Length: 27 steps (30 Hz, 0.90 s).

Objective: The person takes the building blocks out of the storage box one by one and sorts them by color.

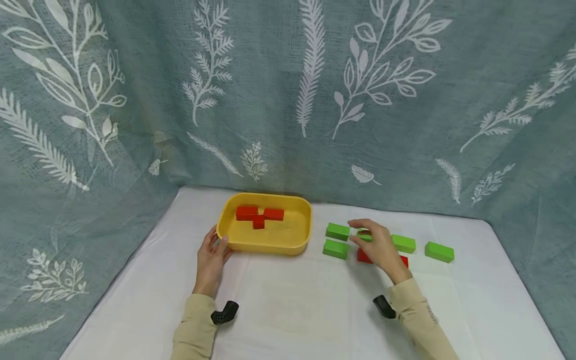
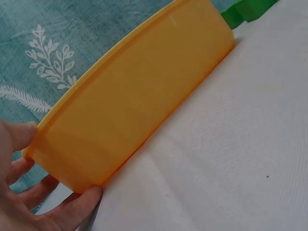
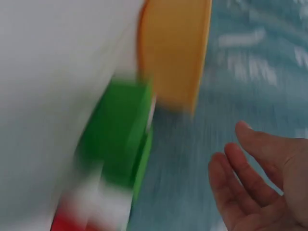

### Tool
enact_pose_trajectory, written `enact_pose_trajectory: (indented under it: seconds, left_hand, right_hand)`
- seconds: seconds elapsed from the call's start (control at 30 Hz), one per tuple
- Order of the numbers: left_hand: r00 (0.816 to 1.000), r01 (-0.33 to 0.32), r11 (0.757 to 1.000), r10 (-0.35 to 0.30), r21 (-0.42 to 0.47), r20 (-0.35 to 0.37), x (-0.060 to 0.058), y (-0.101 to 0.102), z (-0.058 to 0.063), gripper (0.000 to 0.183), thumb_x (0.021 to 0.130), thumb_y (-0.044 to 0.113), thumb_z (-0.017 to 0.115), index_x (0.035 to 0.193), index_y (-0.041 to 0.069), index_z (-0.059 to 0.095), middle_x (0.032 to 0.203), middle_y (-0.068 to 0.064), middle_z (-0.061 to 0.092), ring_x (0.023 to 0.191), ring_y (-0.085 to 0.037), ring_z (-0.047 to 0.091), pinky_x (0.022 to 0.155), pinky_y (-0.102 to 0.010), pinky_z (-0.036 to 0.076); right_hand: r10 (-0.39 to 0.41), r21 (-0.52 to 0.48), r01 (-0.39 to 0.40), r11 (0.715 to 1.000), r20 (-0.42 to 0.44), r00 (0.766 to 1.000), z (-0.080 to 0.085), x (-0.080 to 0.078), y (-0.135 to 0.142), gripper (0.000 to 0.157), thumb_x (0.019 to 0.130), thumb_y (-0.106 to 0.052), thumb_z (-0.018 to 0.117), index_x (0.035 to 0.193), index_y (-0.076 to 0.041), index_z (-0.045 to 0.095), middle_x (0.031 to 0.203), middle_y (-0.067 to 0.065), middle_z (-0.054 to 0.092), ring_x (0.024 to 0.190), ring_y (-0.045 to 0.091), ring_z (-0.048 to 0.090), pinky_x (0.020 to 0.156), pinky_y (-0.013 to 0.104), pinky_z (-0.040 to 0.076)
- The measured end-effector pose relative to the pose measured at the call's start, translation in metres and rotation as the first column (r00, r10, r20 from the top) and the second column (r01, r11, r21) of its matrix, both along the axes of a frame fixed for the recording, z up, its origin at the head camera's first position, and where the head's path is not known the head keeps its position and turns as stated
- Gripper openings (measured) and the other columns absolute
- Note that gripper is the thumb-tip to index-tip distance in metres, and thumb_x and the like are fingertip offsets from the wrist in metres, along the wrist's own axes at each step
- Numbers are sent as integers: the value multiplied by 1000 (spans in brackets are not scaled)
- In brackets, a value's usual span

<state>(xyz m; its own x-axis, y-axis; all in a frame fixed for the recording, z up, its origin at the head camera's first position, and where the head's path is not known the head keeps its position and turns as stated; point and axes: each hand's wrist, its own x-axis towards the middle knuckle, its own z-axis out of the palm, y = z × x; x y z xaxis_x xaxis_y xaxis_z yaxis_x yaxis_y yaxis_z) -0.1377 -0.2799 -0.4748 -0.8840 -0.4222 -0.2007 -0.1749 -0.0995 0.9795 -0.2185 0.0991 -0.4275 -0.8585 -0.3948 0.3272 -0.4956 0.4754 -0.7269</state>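
Note:
A yellow tray holds three red blocks. My left hand grips its near left corner, thumb at the rim and fingers around the outside, as the left wrist view shows on the tray's side wall. To the right, my right hand hovers over the blocks with fingers parted and nothing between them. A green block shows partly behind its fingers. Red also shows on both sides of this hand; whether it is one block or two is hidden.
Two green blocks lie between the tray and my right hand. Another green block is just right of that hand, and one more green block lies farther right. A patterned curtain hangs behind the white tabletop.

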Motion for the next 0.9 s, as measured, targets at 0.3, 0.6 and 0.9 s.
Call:
enact_pose_trajectory:
  seconds: [0.3, 0.6, 0.9]
  left_hand:
    - [999, -10, 1000, 11, 25, -44, 5, 1, -5, 58, 104, 15, 50, 156, 15, 24, 156, -15, 30, 132, -30, 45, 105, -40, 45]
    - [998, 14, 999, -12, 31, -61, 1, 6, -5, 58, 102, 15, 53, 155, 15, 29, 154, -13, 34, 131, -30, 47, 103, -40, 48]
    - [999, 20, 1000, -20, 10, -40, 4, -1, -4, 59, 103, 16, 51, 156, 17, 24, 156, -11, 31, 132, -26, 45, 100, -33, 48]
  right_hand:
    - [191, 139, -199, 970, 69, 979, -14, -34, -153, 35, 86, -2, 73, 119, 6, 64, 117, 20, 66, 104, 35, 63, 91, 43, 55]
    - [169, 443, -126, 888, -61, 984, -26, -45, -212, 38, 82, -7, 78, 118, -3, 66, 108, 11, 68, 95, 24, 65, 84, 39, 57]
    - [120, 228, -121, 966, 17, 993, -18, -36, -190, 42, 83, -4, 78, 123, -2, 65, 110, 11, 70, 94, 22, 66, 84, 33, 57]
